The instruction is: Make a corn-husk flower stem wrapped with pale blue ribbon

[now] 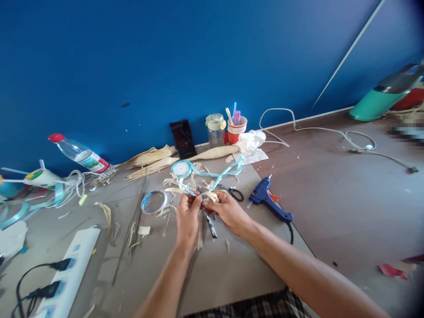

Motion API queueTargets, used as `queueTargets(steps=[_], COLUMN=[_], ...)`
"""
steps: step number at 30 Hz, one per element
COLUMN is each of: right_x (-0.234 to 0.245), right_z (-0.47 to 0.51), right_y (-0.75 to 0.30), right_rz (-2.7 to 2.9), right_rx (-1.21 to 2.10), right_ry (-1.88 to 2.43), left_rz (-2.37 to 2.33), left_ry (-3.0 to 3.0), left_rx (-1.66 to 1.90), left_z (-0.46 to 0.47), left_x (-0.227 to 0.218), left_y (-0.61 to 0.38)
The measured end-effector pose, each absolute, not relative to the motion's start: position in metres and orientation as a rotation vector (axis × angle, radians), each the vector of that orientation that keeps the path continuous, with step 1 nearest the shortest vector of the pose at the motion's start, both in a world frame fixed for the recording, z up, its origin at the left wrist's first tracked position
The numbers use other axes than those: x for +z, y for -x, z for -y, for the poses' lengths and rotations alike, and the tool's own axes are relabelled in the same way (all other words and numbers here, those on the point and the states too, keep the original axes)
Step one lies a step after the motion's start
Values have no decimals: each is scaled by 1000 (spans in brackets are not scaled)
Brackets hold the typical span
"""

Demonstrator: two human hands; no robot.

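Observation:
My left hand (188, 216) and my right hand (228, 212) meet over the middle of the table, thumbs and fingers pinched close together. Between them runs a light blue ribbon (228, 171), looping up and away behind the fingertips. Pale dried husk strips (212, 195) stick out at the same spot; how the ribbon passes round them is hidden by the fingers. Just behind lies a ribbon spool (181, 168). Below the fingers rests a pen (211, 226). Scissors (236, 194) with dark handles lie beyond my right hand, and a tape roll (154, 202) lies left of my left hand.
A blue glue gun (270, 201) lies to the right, its cord trailing forward. A power strip (71, 269) with plugs is at front left. Along the blue wall stand a bottle (82, 154), a phone (183, 139), a jar (216, 131) and paper cups (237, 128).

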State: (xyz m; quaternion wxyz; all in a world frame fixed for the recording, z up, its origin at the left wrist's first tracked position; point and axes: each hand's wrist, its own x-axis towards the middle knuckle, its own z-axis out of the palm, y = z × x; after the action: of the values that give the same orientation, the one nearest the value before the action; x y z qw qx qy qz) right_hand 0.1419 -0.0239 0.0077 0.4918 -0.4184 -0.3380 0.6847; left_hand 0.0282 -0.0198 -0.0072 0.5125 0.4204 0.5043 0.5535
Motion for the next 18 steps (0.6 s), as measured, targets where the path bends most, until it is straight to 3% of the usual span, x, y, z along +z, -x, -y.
queueTargets(steps=[9, 18], right_x=[12, 11], right_z=[26, 25], right_y=[-142, -143], right_rz=[1014, 815], right_rx=[1505, 1681], right_ry=[1104, 952], left_rz=[-1248, -1001], left_ry=[-1054, -733], left_rx=[1295, 1297], left_z=[21, 22], left_x=[-5, 8], left_y=[-30, -39])
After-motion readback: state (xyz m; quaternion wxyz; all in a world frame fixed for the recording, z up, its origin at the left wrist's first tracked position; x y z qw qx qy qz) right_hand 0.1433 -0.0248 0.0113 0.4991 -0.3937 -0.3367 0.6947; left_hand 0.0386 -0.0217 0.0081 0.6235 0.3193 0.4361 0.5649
